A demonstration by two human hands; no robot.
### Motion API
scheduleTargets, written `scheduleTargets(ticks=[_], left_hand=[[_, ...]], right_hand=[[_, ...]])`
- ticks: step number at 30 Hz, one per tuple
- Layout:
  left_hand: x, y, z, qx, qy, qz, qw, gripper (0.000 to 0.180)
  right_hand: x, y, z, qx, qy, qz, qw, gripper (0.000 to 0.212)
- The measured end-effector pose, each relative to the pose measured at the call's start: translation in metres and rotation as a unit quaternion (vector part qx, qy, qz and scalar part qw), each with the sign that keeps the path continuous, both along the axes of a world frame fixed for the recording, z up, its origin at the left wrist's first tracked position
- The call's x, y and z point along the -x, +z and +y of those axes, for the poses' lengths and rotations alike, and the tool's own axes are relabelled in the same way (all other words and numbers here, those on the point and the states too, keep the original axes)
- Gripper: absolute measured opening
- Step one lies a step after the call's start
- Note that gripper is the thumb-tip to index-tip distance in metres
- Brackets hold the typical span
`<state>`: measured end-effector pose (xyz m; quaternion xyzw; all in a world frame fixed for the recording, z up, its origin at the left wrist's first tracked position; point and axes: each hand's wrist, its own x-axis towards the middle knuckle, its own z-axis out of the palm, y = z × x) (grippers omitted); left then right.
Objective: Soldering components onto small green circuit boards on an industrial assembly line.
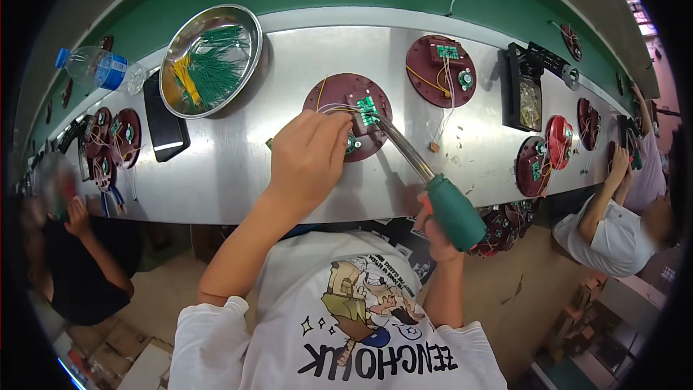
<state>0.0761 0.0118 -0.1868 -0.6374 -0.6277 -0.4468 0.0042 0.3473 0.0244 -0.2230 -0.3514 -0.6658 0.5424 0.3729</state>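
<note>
While the right hand (435, 230) wraps round a green-handled soldering iron (456, 211), its metal tip is right at the green circuit board (367, 108) on the maroon disc (325, 92), which lies flat on the steel bench (303, 50) in front of the person! From the left comes the left hand (309, 150), fingers drawn narrow beside the thin wires (333, 106), whether pinching them I cannot tell, while 1 metal bowl (254, 25) of green wires (220, 61) and yellow wires (185, 81) sits farther left.

We saw a maroon disc (328, 92), green circuit board (367, 107), green tool handle (456, 215) and cartoon-printed white shirt (285, 318).
</note>
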Motion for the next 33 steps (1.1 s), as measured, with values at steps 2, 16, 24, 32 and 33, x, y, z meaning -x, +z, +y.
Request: scheduleTargets(ticks=[2,16,24,32,33], left_hand=[[-0.002,-0.007,0.001,0.002,0.025,0.024,0.999,0.014],[-0.001,-0.021,0.008,-0.015,0.033,0.056,0.998,0.014],[-0.001,-0.023,0.009,-0.018,0.034,0.074,0.997,0.014],[-0.001,-0.026,0.011,-0.023,0.041,0.074,0.996,0.016],[-0.001,-0.025,0.010,-0.021,0.040,0.074,0.996,0.016]], right_hand=[[0.006,-0.002,0.000,0.005,-0.008,0.061,0.998,0.054],[0.001,0.001,0.004,0.083,0.003,0.067,0.994,0.044],[-0.001,0.007,0.003,0.111,-0.004,0.075,0.991,0.042],[-0.002,0.006,0.003,0.137,-0.025,0.131,0.982,0.054],[0.000,0.007,0.003,0.138,-0.027,0.131,0.981,0.054]])
